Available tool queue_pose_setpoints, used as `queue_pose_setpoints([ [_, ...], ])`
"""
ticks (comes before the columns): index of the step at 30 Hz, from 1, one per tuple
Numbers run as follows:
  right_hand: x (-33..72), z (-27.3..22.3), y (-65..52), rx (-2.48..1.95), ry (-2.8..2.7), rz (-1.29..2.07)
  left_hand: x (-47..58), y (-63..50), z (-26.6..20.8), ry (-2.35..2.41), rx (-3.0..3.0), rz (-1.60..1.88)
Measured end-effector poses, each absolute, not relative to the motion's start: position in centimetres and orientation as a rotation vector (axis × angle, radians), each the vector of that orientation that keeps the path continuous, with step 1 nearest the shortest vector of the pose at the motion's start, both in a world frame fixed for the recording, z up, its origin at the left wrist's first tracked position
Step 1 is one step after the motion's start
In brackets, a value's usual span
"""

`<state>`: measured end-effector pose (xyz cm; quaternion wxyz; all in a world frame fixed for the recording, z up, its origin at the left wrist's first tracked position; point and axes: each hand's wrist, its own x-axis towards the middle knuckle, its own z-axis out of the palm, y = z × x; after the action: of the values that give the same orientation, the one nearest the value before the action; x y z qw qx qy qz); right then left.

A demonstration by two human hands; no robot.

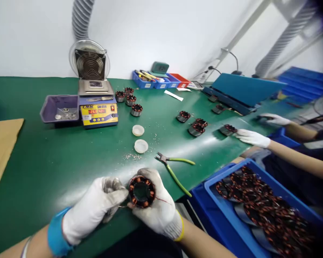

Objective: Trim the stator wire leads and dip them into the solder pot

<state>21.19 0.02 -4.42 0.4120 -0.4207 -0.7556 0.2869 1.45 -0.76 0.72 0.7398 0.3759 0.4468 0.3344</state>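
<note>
My right hand [160, 204], in a white glove, is wrapped round a motor stator [141, 192] with copper windings, held tilted above the bench's front edge. A thin lead wire lies across that palm. My left hand [99, 206], gloved and with a blue wristband, is closed in a pinch at the stator's left side. Its fingers appear to hold a thin lead wire [122, 206] that shows just below them; the fingertips are partly hidden. Beyond the hands lie diagonal cutters [174, 168] with green handles, jaws apart, and two small white dishes [141, 146] near scattered metal clippings.
A yellow-blue solder pot [99, 111] stands at back left beside a purple tray [50, 109]. Several stators [136, 110] are spread over the green bench [56, 157]. A blue bin [212, 182] full of stators is at right, where a co-worker's gloved hand [253, 138] touches another stator.
</note>
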Motion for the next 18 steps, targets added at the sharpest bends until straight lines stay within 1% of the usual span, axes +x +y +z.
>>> queue_pose_setpoints([
  [2,20.7,-4.2,0.1,-1.012,-1.875,0.761,1.5,-0.9,0.7,1.017,0.831,0.751],
  [5,20.5,-4.0,0.0,-1.062,-1.806,0.842,1.7,-0.7,1.1,1.091,0.939,0.798],
  [9,20.7,-4.1,0.0,-1.139,-1.766,0.884,1.9,-0.5,1.7,1.096,1.0,0.524],
  [10,20.7,-4.1,0.1,-1.127,-1.786,0.875,1.9,-0.5,1.8,1.115,0.973,0.5],
  [14,20.7,-3.7,0.2,-1.064,-1.847,0.847,1.7,-0.4,1.7,1.218,0.91,0.645],
  [18,20.6,-3.4,0.0,-1.192,-1.738,1.039,0.8,-0.1,0.5,1.12,0.972,0.713],
])
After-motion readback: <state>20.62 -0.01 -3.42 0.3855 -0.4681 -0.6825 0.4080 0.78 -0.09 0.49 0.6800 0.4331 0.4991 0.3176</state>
